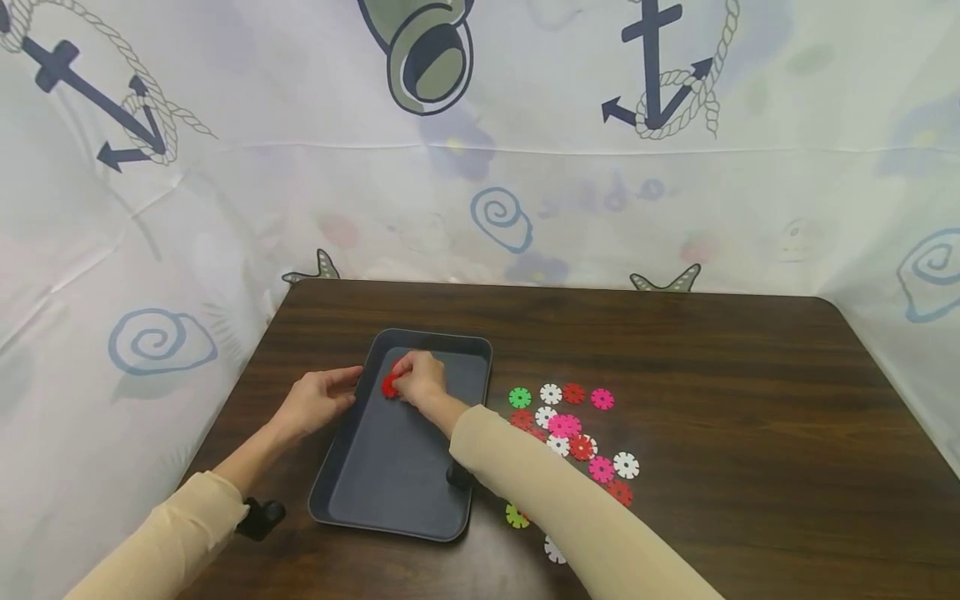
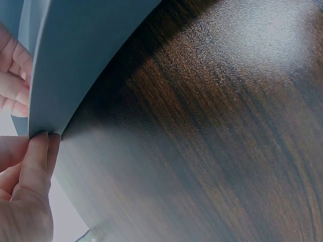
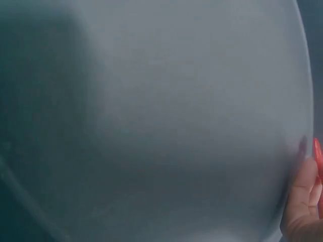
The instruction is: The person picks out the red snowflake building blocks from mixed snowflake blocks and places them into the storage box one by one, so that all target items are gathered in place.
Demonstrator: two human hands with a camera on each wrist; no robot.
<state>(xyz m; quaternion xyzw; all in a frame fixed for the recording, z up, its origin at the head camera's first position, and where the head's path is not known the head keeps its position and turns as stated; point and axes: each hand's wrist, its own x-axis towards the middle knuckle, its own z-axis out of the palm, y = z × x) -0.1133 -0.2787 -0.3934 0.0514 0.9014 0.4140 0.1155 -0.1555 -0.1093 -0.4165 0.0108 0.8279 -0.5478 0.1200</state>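
White disc [image 1: 553,551] partly behind sleeve [image 1: 558,500], red piece [image 3: 318,154] cropped in right-wrist view

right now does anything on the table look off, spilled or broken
Nothing visible looks broken. The one untidy spot is the coloured discs right of the tray: they lie scattered on the table, some overlapping, a bit like a spill, though perhaps just laid out loose. The right sleeve hides part of that area.

This looks like a curtained-off nook; whether in a home or elsewhere cannot be told. Pale cloth [image 1: 300,92] printed with anchors [image 1: 651,67] and spiral shells [image 1: 501,218] hangs behind the dark wood-grain desk [image 1: 750,400] and along both sides.
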